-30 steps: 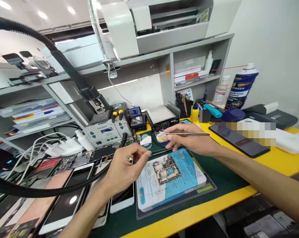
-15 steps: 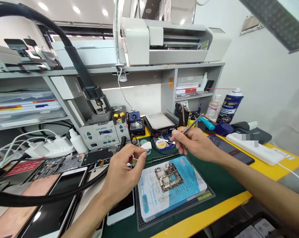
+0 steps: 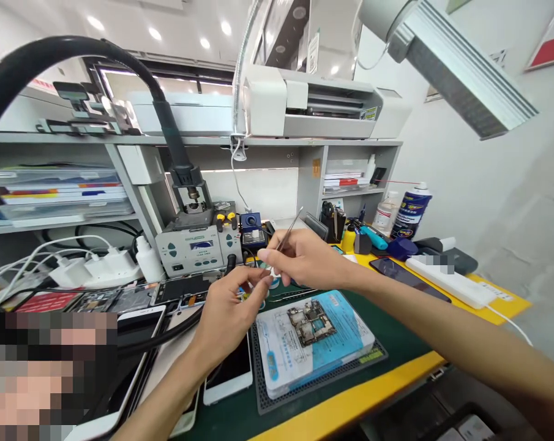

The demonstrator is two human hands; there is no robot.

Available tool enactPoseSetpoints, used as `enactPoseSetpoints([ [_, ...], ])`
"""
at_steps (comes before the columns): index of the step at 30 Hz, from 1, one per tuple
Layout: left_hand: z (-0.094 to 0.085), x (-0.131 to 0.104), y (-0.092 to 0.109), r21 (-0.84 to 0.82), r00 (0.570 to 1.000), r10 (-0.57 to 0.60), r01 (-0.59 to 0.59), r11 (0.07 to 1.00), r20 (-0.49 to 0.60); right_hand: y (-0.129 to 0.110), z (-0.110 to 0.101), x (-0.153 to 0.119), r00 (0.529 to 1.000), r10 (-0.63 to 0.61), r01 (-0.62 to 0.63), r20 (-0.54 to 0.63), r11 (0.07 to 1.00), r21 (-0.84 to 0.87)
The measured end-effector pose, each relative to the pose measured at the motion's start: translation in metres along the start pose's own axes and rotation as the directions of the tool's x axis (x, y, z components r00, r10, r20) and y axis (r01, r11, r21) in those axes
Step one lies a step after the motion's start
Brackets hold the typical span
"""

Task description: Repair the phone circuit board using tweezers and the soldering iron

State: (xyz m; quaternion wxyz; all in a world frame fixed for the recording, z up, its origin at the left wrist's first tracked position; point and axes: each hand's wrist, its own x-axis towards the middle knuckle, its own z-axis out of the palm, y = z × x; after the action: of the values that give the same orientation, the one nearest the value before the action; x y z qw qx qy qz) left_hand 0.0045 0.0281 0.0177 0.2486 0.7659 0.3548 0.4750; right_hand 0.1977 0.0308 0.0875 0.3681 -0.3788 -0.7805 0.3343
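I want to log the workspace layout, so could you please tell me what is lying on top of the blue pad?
A bare circuit board lies on the blue pad, which rests on a dark ridged mat. What is under the board is hidden.

2 bare forearms; left hand (image 3: 226, 312) and right hand (image 3: 304, 260) ungloved; no sleeves visible.
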Motion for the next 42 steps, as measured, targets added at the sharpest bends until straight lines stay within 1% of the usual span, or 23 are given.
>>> enactPoseSetpoints([
  [5, -0.003, 0.001, -0.005, -0.038, 0.998, -0.061, 0.06, 0.997, -0.015, -0.001, -0.003, 0.008, 0.999, 0.006, -0.007, 0.04, 0.999, 0.04],
  [9, -0.005, 0.002, -0.008, -0.059, 0.997, -0.057, 0.054, 0.997, -0.056, -0.004, -0.008, 0.01, 0.998, 0.023, -0.027, 0.062, 0.997, 0.069],
  [11, -0.005, 0.003, -0.008, -0.07, 0.996, -0.046, 0.041, 0.997, -0.073, -0.002, -0.011, 0.009, 0.998, 0.034, -0.039, 0.046, 0.995, 0.095],
  [14, -0.005, 0.003, -0.009, -0.082, 0.996, -0.039, 0.032, 0.996, -0.085, 0.007, -0.015, 0.007, 0.999, 0.051, -0.049, -0.01, 0.989, 0.14],
  [18, -0.005, 0.003, -0.013, -0.08, 0.997, -0.045, 0.04, 0.996, -0.068, 0.018, -0.018, 0.003, 0.996, 0.07, -0.06, -0.053, 0.984, 0.171],
  [21, -0.006, 0.004, -0.015, -0.075, 0.998, -0.052, 0.048, 0.996, -0.04, 0.019, -0.017, 0.002, 0.995, 0.085, -0.072, -0.06, 0.979, 0.191],
  [25, -0.006, 0.004, -0.015, -0.085, 0.998, -0.055, 0.055, 0.995, -0.006, 0.016, -0.014, 0.001, 0.994, 0.094, -0.081, -0.05, 0.972, 0.219],
  [29, -0.005, 0.003, -0.013, -0.119, 0.999, -0.054, 0.054, 0.991, 0.0, 0.014, -0.013, -0.001, 0.995, 0.095, -0.089, -0.013, 0.968, 0.235],
  [32, -0.006, 0.004, -0.011, -0.17, 0.997, -0.071, 0.068, 0.983, -0.011, 0.015, -0.013, -0.001, 0.995, 0.1, -0.1, 0.015, 0.96, 0.261],
  [34, -0.009, 0.005, -0.011, -0.22, 0.994, -0.106, 0.097, 0.971, -0.031, 0.017, -0.015, 0.0, 0.994, 0.107, -0.106, 0.013, 0.95, 0.293],
  [38, -0.016, 0.008, -0.011, -0.342, 0.979, -0.194, 0.165, 0.925, -0.054, 0.023, -0.018, 0.001, 0.989, 0.142, -0.116, -0.043, 0.918, 0.378],
  [42, -0.02, 0.011, -0.012, -0.484, 0.963, -0.267, 0.214, 0.848, -0.043, 0.028, -0.019, 0.001, 0.983, 0.168, -0.122, -0.073, 0.899, 0.421],
])
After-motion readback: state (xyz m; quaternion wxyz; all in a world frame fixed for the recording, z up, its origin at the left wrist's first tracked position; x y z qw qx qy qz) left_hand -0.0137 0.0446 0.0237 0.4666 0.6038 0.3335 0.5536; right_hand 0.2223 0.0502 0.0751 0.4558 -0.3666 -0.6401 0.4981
